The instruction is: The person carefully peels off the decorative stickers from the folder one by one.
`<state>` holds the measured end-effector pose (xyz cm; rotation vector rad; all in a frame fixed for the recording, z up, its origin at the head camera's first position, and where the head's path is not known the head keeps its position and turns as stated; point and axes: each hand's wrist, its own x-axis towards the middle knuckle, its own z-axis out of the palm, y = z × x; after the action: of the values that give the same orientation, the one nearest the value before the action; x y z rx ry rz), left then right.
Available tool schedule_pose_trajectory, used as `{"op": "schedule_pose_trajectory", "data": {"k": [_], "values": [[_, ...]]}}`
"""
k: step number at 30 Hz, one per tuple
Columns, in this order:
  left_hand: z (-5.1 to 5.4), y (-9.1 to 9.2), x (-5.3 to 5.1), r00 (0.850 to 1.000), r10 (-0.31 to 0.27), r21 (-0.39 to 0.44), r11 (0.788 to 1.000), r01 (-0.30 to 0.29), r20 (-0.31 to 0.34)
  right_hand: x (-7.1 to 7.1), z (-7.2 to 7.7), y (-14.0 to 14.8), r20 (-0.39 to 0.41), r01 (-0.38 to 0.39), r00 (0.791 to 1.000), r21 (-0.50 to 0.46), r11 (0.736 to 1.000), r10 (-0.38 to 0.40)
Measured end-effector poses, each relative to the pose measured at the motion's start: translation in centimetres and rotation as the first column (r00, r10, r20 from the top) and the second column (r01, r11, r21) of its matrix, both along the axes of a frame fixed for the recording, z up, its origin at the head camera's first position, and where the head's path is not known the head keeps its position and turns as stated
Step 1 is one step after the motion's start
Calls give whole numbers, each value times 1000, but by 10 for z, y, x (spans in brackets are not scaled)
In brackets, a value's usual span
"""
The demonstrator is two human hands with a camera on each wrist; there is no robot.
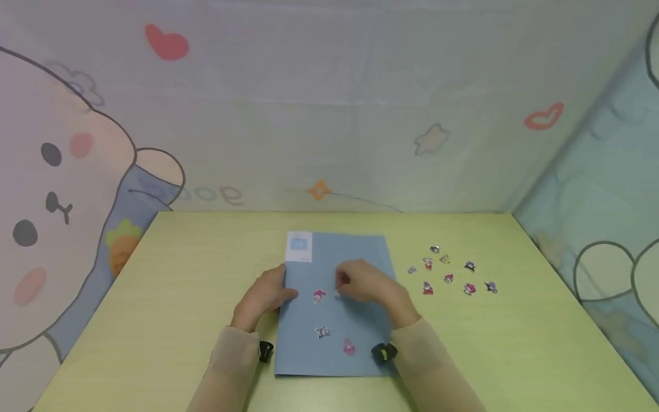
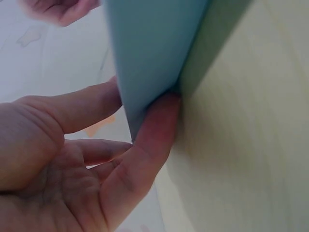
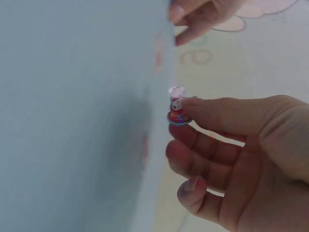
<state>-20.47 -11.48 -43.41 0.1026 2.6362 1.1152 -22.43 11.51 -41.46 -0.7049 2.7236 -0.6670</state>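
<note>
A blue folder (image 1: 298, 360) with a white label (image 1: 299, 246) at its upper left lies on the table. My left hand (image 1: 265, 296) grips the folder's left edge, thumb on top; in the left wrist view the fingers (image 2: 145, 154) reach under it. Over the folder's middle, my right hand (image 1: 366, 281) pinches a small cartoon sticker (image 3: 178, 107) between thumb and forefinger, its other fingers loosely curled. Stuck or lying on the cover are a pink-hooded sticker (image 1: 319, 296), a star-shaped sticker (image 1: 322, 332) and a pink sticker (image 1: 349, 347).
Several loose cartoon stickers (image 1: 428, 288) are scattered right of the folder on the yellow-green table (image 1: 515, 349). Behind the table hangs a cloth backdrop (image 1: 309, 114) with printed hearts and stars, and a large bear print at left.
</note>
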Motion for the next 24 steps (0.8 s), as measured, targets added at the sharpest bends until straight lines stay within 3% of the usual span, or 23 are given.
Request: {"op": "schedule_pose_trajectory", "data": {"k": [5, 10, 16, 24], "values": [[0, 0, -2, 1000, -6, -17, 1000, 6, -10, -1, 15, 19, -29, 44, 999, -75, 996, -46], [1, 0, -2, 1000, 2, -11, 1000, -2, 0, -2, 21, 57, -1, 126, 992, -146, 981, -127], [0, 1, -2, 1000, 15, -10, 1000, -15, 14, 4, 12, 113, 113, 280, 958, -195, 940, -262], [-2, 2, 0, 1000, 12, -35, 999, -11, 14, 18, -6, 177, 156, 399, 911, -99, 912, -382]]}}
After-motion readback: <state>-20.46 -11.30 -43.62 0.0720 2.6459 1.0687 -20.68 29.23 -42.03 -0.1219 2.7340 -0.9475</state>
